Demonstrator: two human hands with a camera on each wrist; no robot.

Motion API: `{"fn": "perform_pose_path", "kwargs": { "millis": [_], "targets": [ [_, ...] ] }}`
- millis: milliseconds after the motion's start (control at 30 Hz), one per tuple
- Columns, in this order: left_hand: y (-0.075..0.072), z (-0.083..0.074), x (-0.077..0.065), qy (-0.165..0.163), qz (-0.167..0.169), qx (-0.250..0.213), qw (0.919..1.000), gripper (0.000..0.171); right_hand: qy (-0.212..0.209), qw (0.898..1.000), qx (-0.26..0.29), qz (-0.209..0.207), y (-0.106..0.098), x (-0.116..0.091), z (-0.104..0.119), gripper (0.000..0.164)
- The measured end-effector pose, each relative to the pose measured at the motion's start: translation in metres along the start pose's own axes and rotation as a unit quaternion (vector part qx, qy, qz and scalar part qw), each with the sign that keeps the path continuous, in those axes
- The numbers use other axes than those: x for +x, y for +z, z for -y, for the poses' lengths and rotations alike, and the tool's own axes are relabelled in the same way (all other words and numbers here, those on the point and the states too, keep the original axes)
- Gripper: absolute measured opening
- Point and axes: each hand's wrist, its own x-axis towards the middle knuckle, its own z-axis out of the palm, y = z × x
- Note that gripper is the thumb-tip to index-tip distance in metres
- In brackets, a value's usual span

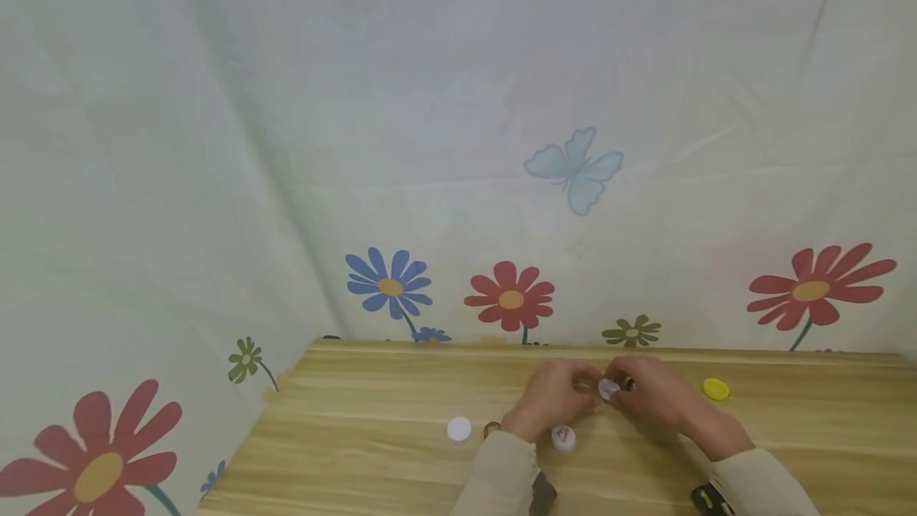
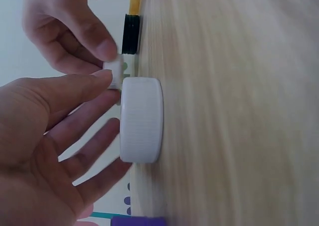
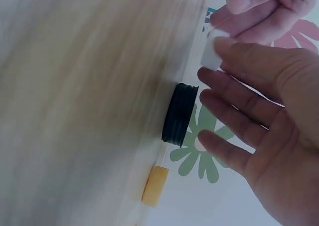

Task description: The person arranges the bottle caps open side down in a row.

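Between both hands is a small white bottle cap (image 1: 607,388), raised near the far side of the table. My left hand (image 1: 553,398) pinches its edge with thumb and forefinger, the other fingers spread, as the left wrist view shows. From the other side my right hand (image 1: 655,392) grips the same cap (image 3: 212,50) between thumb and fingertips. Beside the left hand's fingers stands a larger white ribbed cap (image 2: 142,120), whose top carries a red print in the head view. A black screw cap (image 3: 180,115) sits close to the right hand's fingers.
To the right on the wooden table (image 1: 824,436) lies a yellow cap (image 1: 716,388). Left of the left wrist are another white cap (image 1: 459,430) and a brown-rimmed round piece (image 1: 491,428), partly hidden. A purple object (image 2: 137,221) shows at the left wrist view's edge. Flower-printed cloth (image 1: 444,142) hangs behind.
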Motion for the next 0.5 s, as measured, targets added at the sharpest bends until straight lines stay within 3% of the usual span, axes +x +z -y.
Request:
{"fn": "perform_pose_path", "kwargs": {
  "millis": [333,500],
  "targets": [
    [-0.003,-0.001,-0.004,0.011,-0.089,-0.005,0.9960,0.021,-0.030,0.996,0.078,-0.029,-0.011,-0.009,0.008,0.006],
    [-0.005,-0.003,-0.006,0.026,-0.099,-0.007,0.9947,0.012,-0.036,0.994,0.102,-0.036,-0.014,-0.013,0.012,0.007]
  ]
}}
